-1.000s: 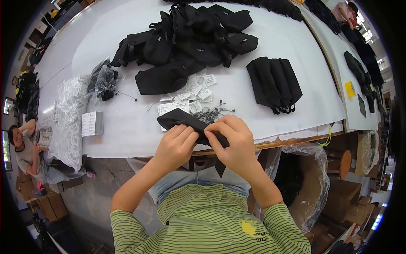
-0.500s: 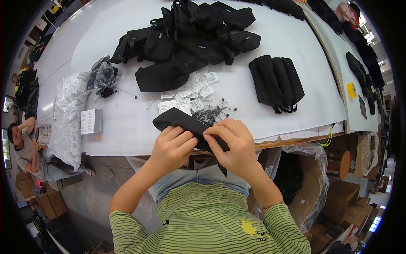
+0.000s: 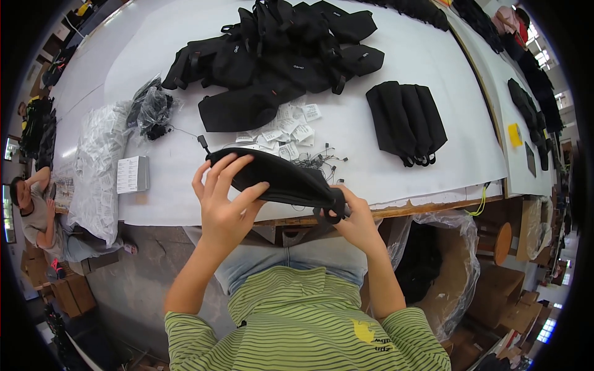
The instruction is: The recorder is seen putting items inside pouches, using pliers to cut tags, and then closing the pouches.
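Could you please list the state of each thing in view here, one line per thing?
Black pouch: held flat above the table edge by both hands.
Left hand: fingers spread along the pouch's left end.
Right hand: closed on the pouch's right end.
Pile of black bags: heaped loosely.
Folded black bags: stacked neatly in a row.
White tags: scattered loose.
White table: covered by a white sheet.

I see small white paper tags (image 3: 286,128) scattered mid-table, grey-white flat box (image 3: 132,174) at left, clear crinkly bags (image 3: 98,162) beside it, yellow label (image 3: 515,134) far right
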Tool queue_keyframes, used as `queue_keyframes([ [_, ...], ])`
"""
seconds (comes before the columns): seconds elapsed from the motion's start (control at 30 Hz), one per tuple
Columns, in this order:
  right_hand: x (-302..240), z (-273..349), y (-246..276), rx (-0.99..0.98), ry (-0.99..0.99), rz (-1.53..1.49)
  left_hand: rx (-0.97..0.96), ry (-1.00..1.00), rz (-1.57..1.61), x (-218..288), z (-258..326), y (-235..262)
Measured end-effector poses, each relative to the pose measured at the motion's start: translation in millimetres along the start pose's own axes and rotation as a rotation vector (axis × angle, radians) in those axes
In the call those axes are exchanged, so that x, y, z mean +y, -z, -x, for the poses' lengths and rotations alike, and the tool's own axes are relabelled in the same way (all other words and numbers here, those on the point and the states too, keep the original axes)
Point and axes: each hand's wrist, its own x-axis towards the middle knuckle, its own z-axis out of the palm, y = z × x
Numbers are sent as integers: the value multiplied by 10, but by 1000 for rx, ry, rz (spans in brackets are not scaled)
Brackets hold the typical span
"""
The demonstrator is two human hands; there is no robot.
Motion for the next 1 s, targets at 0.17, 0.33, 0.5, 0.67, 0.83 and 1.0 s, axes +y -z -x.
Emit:
queue_keyframes([
  [0.17,-19,46,190,-91,73,-57,73,175,-126,-172,87,54],
  [0.33,-226,158,334,-180,250,-113,88,222,-211,-291,149,141],
  [0.5,-188,173,413,21,110,-145,79,270,-216,-312,223,183],
  [0.67,58,256,762,209,-1,-419,24,236,-230,-213,265,266],
  [0.83,123,-174,292,530,-71,-1763,-130,143,-10,166,323,82],
  [1.0,112,-337,68,398,-36,-1870,-219,68,80,306,458,-88],
])
